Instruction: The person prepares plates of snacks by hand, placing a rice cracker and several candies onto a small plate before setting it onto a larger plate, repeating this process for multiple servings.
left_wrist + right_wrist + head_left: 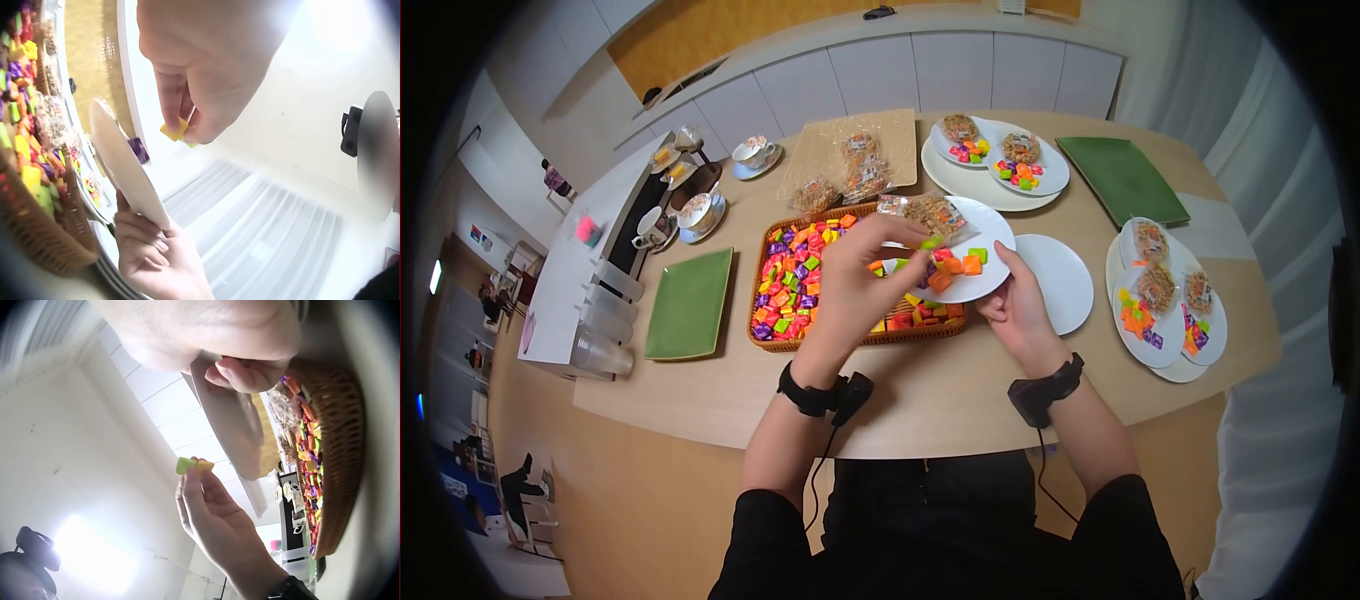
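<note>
My left hand (862,268) pinches a green wrapped candy (185,465) and a yellow wrapped candy (174,129) between thumb and fingertips, above a small white plate (988,226). With thumb on top and fingers beneath, my right hand (1022,305) grips that plate by its near right edge. Orange and green candies (972,265) and a wrapped, crumbly round snack (933,216) lie on it. A purple candy (138,150) shows at its edge in the left wrist view. Below the left hand stands a wicker basket (775,346) full of colourful wrapped candies.
Another small white plate (1065,285) lies right of my right hand. Larger plates at the back (1000,203) and right (1180,373) bear snack plates. Green trays (690,300) (1125,180), a tan board (815,150) with wrapped snacks, and teacups (697,212) stand around.
</note>
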`<state>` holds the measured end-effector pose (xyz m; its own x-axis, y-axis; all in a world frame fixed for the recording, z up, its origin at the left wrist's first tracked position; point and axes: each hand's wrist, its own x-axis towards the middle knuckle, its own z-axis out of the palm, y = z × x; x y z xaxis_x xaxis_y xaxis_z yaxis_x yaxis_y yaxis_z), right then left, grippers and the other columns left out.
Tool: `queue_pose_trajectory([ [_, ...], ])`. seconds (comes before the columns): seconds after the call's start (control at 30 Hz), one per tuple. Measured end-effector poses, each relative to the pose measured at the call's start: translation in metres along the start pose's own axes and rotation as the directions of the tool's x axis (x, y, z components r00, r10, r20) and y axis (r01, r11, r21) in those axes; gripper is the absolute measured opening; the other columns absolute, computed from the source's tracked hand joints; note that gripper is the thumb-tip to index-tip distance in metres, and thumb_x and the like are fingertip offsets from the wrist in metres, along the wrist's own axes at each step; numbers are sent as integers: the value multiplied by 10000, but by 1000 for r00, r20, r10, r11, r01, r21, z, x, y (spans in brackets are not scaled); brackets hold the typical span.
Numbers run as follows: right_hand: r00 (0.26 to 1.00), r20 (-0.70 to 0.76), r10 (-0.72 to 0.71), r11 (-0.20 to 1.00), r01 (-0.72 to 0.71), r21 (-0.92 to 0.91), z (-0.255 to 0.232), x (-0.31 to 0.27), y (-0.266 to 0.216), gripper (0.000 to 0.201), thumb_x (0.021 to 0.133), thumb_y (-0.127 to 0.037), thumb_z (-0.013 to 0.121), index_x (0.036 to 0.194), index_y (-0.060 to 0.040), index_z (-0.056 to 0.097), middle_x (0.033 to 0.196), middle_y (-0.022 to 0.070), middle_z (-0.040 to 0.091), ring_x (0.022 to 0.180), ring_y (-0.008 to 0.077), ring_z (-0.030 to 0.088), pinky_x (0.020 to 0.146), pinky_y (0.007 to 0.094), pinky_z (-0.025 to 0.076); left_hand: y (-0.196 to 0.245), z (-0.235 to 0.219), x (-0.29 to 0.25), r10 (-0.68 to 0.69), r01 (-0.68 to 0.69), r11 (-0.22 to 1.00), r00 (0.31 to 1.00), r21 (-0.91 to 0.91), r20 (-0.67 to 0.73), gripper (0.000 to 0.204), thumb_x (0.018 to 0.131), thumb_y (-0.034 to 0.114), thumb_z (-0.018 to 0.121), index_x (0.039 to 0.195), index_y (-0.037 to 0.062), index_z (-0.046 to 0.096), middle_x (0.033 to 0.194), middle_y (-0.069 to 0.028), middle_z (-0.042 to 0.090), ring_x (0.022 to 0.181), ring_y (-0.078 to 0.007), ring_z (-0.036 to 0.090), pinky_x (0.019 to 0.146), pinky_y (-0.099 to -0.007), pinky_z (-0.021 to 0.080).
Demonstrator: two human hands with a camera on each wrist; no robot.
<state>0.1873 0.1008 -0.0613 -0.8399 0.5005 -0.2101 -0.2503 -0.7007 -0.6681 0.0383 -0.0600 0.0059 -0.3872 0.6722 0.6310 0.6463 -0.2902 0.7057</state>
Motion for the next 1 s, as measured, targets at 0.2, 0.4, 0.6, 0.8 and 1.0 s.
queue_pose_trajectory([
  [0.2, 997, 72, 11, 999, -13, 29, -1, 2, 2, 264, 1030, -398, 593, 1013, -136, 611, 767, -57, 587, 488, 25, 381, 409, 199, 266, 15, 21, 6, -16, -39, 982, 959, 187, 282, 156, 851, -4, 758, 1001, 15, 719, 1088, -108, 717, 956, -187, 721, 797, -283, 608],
  [0.4, 998, 67, -12, 999, 10, 32, 2, 0, 1, 259, 1025, -389, 607, 976, -134, 600, 718, -61, 553, 480, 31, 381, 404, 204, 260, 29, 16, -2, -6, -24, 986, 984, 164, 179, 164, 864, 2, 746, 1025, 26, 728, 1152, -99, 707, 1007, -192, 690, 803, -296, 568],
  [0.6, 998, 54, 13, 999, -15, 33, 0, 2, 5, 243, 1017, -373, 621, 969, -139, 582, 717, -61, 540, 488, 27, 388, 398, 204, 265, -8, -7, -36, -67, 102, 980, 978, 169, -200, 217, 938, 52, 711, 1144, 36, 644, 1132, -77, 668, 994, -139, 646, 789, -253, 524],
  [0.8, 999, 41, 22, 999, -23, 26, 2, 3, 4, 256, 1022, -373, 612, 1014, -119, 578, 750, -49, 560, 508, 28, 411, 409, 198, 283, -17, 0, -63, -616, 510, 751, 769, -420, -168, 520, 1065, 245, 576, 1496, 19, 394, 1180, -82, 624, 937, -123, 628, 786, -255, 523],
  [1.0, 997, -43, -69, 996, 66, -63, -2, 3, -1, 288, 1011, -356, 658, 1088, -108, 534, 887, 10, 596, 605, 101, 526, 471, 243, 359, -27, 5, -40, -637, 606, 436, 730, -666, 247, 509, 1043, 174, 584, 1497, 28, 405, 1198, -85, 667, 966, -175, 709, 812, -295, 564],
])
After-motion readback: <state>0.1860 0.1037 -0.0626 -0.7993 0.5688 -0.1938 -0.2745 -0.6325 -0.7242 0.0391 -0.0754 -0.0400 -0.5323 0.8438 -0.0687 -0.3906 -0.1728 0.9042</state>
